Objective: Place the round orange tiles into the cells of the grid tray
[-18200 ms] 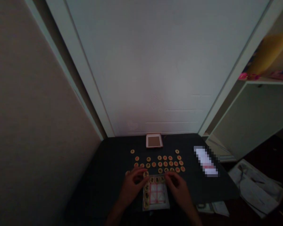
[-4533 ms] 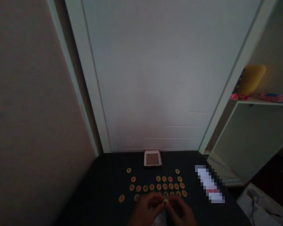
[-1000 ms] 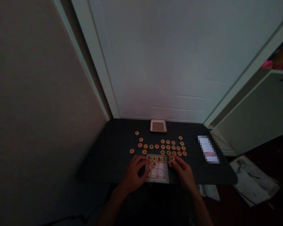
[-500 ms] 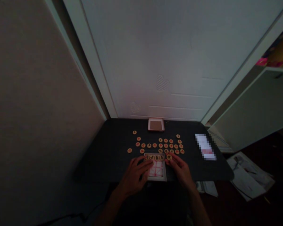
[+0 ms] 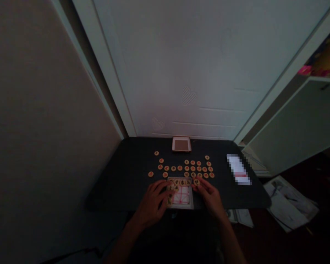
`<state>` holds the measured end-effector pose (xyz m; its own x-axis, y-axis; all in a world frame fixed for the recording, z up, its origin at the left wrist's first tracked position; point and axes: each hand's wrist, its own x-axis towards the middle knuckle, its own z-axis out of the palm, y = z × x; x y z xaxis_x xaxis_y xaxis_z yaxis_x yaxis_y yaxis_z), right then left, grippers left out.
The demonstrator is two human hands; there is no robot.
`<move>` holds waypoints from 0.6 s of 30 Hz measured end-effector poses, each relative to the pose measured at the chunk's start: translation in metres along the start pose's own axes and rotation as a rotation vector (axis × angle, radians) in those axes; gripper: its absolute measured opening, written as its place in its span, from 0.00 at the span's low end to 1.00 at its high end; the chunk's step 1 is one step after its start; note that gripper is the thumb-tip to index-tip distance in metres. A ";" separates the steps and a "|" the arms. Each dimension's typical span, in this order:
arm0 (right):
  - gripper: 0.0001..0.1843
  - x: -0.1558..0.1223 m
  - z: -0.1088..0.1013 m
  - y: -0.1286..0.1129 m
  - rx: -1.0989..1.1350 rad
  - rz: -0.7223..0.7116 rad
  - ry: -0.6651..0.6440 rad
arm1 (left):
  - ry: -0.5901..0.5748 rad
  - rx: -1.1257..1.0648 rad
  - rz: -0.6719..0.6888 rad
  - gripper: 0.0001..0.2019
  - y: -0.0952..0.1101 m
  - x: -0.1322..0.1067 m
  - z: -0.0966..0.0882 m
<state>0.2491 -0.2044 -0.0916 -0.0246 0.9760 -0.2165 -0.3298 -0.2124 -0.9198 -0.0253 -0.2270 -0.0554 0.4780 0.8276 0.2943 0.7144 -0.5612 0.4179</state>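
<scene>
A shallow white box [image 5: 191,200] lies near the front edge of the dark table. Several round Chinese chess pieces [image 5: 182,182] with dark characters form a row along its far side, and more lie at its left. Red lines mark the paper [image 5: 181,196] on its bottom. My left hand [image 5: 151,203] rests at the box's left edge, thumb and fingers apart, partly covering the pieces there. My right hand [image 5: 210,196] pinches one dark-lettered chess piece [image 5: 196,182] between its fingertips, just beyond the box's right far corner.
Loose chess pieces [image 5: 193,168], with red or dark characters, are spread beyond the box. A second shallow tray-like box [image 5: 181,145] stands at the back against the white panel. A blurred-out phone-like object [image 5: 238,169] lies at the right. Papers [image 5: 291,205] lie lower right.
My left fingers have drawn back leftward from over the box, uncovering pieces at its left side. My right hand stays nearly still with its piece. The view has shifted slightly.
</scene>
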 end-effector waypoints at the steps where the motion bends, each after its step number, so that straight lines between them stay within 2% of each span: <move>1: 0.33 0.000 0.000 -0.001 -0.001 -0.001 0.002 | 0.012 0.000 0.000 0.18 0.001 0.000 0.000; 6: 0.33 0.000 0.001 -0.002 0.007 -0.012 0.005 | 0.038 0.004 0.008 0.16 0.002 -0.002 -0.002; 18: 0.33 -0.001 0.000 0.000 -0.015 -0.010 -0.001 | -0.017 0.036 -0.019 0.17 0.000 -0.001 -0.001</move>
<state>0.2495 -0.2053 -0.0912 -0.0224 0.9780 -0.2075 -0.3154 -0.2038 -0.9268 -0.0261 -0.2284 -0.0549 0.4728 0.8382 0.2717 0.7410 -0.5451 0.3921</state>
